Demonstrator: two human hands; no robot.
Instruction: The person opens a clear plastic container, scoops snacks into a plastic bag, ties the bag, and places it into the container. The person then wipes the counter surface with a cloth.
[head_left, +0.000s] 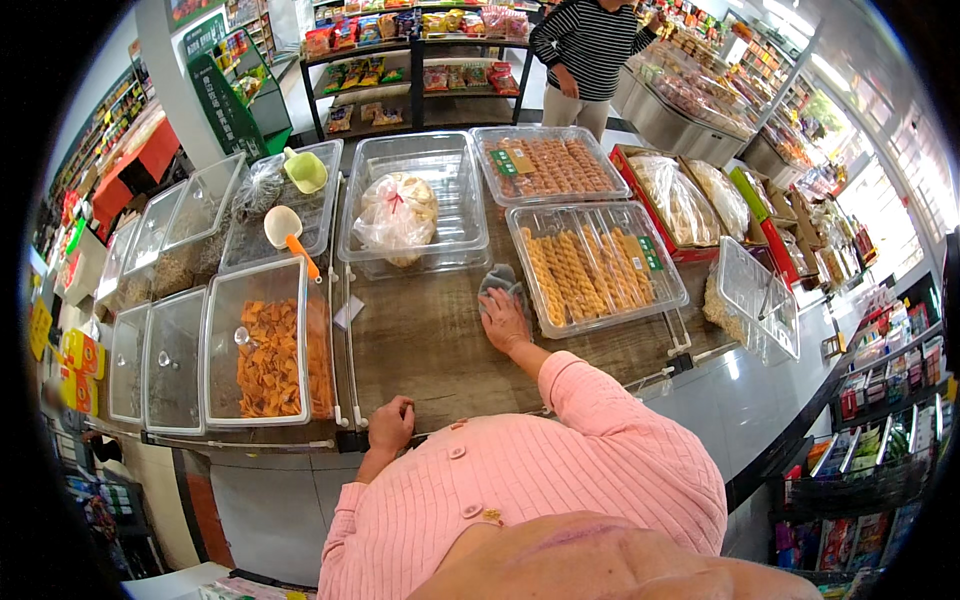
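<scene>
My right hand (504, 321) presses a grey-blue cloth (501, 279) onto the wood-grain tabletop (420, 337). Just right of it is a clear plastic bin of golden twisted dough sticks (589, 274), lid on. Curled loosely, with nothing visible in it, my left hand (391, 426) rests at the table's near edge. Beyond the cloth, to the left, stands a clear plastic bin (465, 180) holding a tied plastic bag of pale food (397, 214). A small whitish card or block (349, 312) lies by the white rail at left.
At left are lidded bins, one with orange chips (266, 360), plus a white scoop with orange handle (285, 229) and a green scoop (306, 171). Another bin of brown twists (551, 165) sits behind. A tilted clear container (757, 300) juts right. Across the table stands a person (592, 52).
</scene>
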